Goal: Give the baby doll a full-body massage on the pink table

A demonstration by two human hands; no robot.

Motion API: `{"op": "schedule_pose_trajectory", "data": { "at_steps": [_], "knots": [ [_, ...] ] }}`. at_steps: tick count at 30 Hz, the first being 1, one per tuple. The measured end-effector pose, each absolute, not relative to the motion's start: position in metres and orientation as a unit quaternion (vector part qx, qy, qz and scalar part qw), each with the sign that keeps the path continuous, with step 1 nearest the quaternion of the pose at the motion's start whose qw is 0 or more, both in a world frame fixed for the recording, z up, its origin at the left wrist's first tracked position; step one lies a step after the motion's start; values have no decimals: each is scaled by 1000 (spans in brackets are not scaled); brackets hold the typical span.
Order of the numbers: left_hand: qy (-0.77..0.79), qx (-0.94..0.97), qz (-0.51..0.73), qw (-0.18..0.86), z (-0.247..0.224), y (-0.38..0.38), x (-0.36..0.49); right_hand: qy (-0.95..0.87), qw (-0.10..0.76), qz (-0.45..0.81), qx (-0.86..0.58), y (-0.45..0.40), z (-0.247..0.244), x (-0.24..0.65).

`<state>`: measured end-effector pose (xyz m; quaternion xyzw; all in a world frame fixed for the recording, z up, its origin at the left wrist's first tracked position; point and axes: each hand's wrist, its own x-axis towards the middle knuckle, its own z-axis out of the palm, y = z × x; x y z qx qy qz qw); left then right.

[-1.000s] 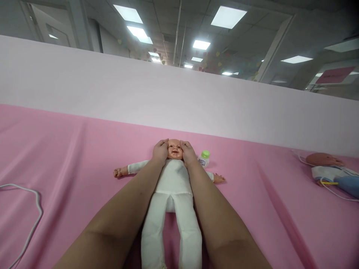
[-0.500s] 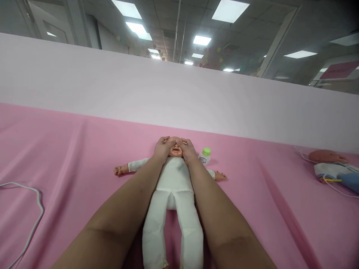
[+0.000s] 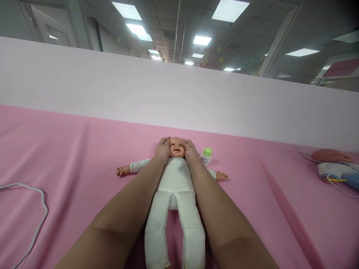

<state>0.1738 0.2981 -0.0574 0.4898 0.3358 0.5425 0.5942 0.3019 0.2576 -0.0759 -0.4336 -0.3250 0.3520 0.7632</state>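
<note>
A baby doll (image 3: 176,175) with a white cloth body lies on its back, arms spread to the sides and legs pointing toward me. My left hand (image 3: 163,149) cups the left side of its head, and my right hand (image 3: 190,151) cups the right side. Both thumbs rest along the doll's temples and cheeks, so its eyes and open mouth show between them. My palms and some fingers are partly hidden against the head. Just right of my right hand stands a small clear bottle (image 3: 205,160) with a green cap.
Pink sheeting (image 3: 92,164) with folds covers the table. On the left lies a white cable (image 3: 42,220). A second doll (image 3: 332,156) in white and blue clothing lies at the far right, with a thin cord around it. Behind rises a white wall panel (image 3: 179,101) with glass above.
My thumbs have slid outward from over the doll's forehead and eyes to the sides of its head, uncovering its face. The view has shifted slightly.
</note>
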Motion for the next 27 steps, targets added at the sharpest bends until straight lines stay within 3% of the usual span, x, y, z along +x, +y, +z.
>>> {"op": "schedule_pose_trajectory", "data": {
  "at_steps": [27],
  "knots": [
    [306, 397, 546, 671, -53, 294, 167, -299, 771, 401, -394, 248, -70, 297]
  ]
}}
